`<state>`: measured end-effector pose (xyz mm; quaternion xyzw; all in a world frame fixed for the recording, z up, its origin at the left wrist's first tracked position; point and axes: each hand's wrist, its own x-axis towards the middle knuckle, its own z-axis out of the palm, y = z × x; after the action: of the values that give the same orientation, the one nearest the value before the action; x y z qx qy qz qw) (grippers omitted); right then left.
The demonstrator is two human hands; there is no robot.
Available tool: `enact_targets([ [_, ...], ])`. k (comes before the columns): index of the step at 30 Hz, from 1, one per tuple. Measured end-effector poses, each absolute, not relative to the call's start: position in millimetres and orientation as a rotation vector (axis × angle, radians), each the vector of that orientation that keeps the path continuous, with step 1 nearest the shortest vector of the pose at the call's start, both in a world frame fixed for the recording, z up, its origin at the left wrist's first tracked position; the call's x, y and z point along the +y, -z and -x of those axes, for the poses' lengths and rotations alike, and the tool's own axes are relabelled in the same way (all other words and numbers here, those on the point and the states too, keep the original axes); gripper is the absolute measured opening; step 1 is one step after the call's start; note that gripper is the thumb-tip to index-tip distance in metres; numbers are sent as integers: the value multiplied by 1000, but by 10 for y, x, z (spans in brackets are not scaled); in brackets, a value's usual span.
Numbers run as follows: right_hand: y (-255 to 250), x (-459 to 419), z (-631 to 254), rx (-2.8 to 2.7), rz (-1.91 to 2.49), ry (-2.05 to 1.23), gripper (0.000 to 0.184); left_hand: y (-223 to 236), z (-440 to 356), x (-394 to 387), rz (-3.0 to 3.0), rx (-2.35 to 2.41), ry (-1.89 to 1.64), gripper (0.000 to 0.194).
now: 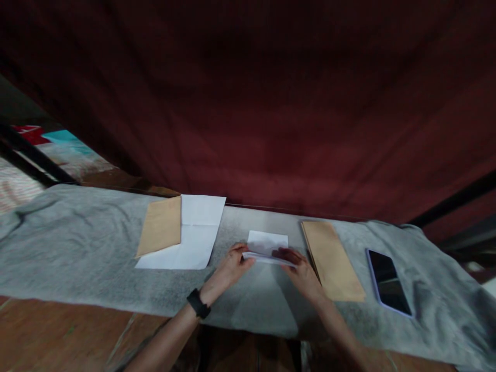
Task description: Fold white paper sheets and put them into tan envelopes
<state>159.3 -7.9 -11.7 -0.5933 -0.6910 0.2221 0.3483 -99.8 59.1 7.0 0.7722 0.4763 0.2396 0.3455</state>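
A white sheet of paper (268, 241), partly folded over, is held between both hands above the grey cloth. My left hand (234, 264) pinches the left end of the fold, thumb in front and fingers behind. At the right end, my right hand (300, 269) grips the same fold. The far part of the sheet lies flat beyond the fingers. Close to my right hand is a brown envelope (334, 261), which seems to lie on others. To the left, another brown envelope (160, 225) overlaps a larger creased white sheet (197, 243).
A phone (389, 281) in a light purple case lies at the right. The grey cloth (96, 243) is wrinkled on both sides. Behind it hangs a dark red curtain (271, 129). Dark bars (34, 157) stand at the far left, and brown tiles (70, 330) show below.
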Motion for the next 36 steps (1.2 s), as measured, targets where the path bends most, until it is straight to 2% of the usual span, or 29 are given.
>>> enact_targets([
  [7, 260, -37, -1524, -1674, 1792, -254, 37, -240, 819, 598, -2022, 1544, -459, 21],
  [14, 359, -93, -1423, -1745, 1990, 5, 30, -270, 684, 506, -2071, 1833, -278, 19],
  [18, 422, -124, -1382, -1726, 1956, 60, 37, -215, 675, 466, -2165, 1836, -372, 20],
  [21, 417, -117, -1356, -1710, 1896, 120, 51, -121, 672, 439, -2335, 1749, -563, 34],
  [25, 354, -61, -1215, -1851, 1804, 25, 60, 57, 581, 378, -2615, 1452, -651, 53],
  [31, 320, 32, -904, -2056, 1794, -164, 61, 225, 428, 329, -2743, 1440, -267, 57],
  [36, 406, 74, -908, -1981, 1873, -65, 61, 260, 465, 405, -2692, 1548, -354, 58],
])
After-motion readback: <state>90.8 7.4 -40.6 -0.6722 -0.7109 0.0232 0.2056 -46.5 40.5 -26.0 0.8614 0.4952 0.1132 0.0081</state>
